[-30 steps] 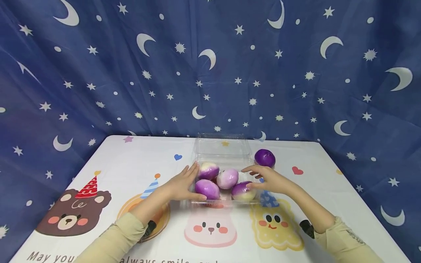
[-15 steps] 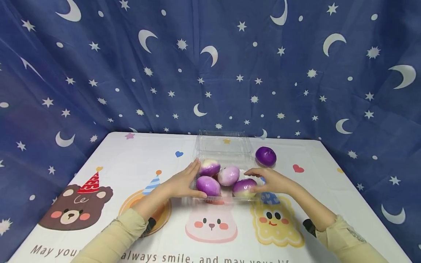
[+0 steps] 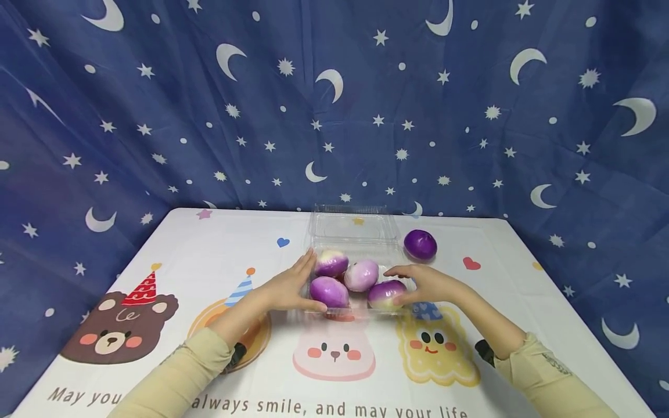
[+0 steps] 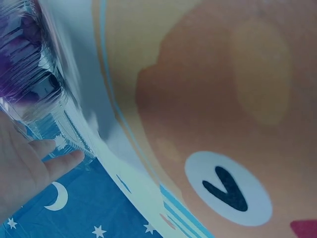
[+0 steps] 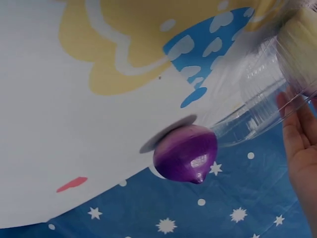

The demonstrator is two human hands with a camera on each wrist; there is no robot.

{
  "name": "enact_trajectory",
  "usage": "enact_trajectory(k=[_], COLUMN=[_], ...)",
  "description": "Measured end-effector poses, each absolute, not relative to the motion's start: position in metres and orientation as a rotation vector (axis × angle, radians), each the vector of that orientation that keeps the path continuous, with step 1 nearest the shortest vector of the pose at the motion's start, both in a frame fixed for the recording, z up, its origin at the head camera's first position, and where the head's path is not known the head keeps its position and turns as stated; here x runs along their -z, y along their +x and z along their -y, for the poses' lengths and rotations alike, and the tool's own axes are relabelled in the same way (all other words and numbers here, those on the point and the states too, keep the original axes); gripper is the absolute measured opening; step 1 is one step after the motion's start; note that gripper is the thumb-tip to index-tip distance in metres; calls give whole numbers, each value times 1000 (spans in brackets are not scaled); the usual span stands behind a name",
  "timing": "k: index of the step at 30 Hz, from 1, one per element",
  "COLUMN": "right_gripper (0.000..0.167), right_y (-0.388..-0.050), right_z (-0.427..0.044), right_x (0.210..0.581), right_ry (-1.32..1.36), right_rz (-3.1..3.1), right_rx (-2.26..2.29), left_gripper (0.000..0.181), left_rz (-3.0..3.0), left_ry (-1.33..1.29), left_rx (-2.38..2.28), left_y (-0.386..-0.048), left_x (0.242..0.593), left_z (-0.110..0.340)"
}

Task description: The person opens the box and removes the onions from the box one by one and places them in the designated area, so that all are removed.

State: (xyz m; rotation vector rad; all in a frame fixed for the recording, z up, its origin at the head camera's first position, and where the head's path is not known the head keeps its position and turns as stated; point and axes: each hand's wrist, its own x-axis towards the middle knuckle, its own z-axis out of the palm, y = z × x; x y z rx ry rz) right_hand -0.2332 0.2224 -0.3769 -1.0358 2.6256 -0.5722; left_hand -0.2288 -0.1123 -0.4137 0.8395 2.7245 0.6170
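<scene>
A clear plastic clamshell box [image 3: 358, 306] stands on the table with its lid [image 3: 355, 227] folded back. Several shiny purple-and-white onions [image 3: 362, 275] lie in its base. My left hand [image 3: 287, 289] rests along the box's left side, fingers extended and thumb by the front left corner. At the right side, my right hand [image 3: 431, 285] spreads its fingers and thumb around the front right onion [image 3: 387, 295]; whether it touches that onion is unclear. One dark purple onion [image 5: 185, 153] sits outside, beyond the right hand, its pointed tip showing in the right wrist view.
A white cloth with cartoon animals, such as a brown bear [image 3: 117, 328], and printed words covers the table [image 3: 157, 383]. Behind the far edge hangs a blue curtain [image 3: 355, 116] with moons and stars. The box lid lies close to that edge.
The head view has shifted slightly. Both hands stay at the sides of the box, and the onions keep their places in and beside it.
</scene>
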Motion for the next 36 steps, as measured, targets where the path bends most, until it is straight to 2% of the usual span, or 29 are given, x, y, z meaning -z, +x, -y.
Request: enact_trajectory(k=[7, 14, 36], right_gripper=[60, 63, 51], right_y=[-229, -229, -233], right_z=[-216, -209, -213], right_x=[376, 375, 374], right_ry=[-1089, -971, -1080], right_rz=[-2658, -2700, -2595], right_rx=[434, 341, 516], left_gripper=[118, 118, 118], left_rz=[-2734, -2731, -2731], left_ry=[834, 822, 812], left_rx=[-609, -616, -609], left_y=[-227, -228, -226], left_x=[414, 412, 410], left_z=[111, 111, 112])
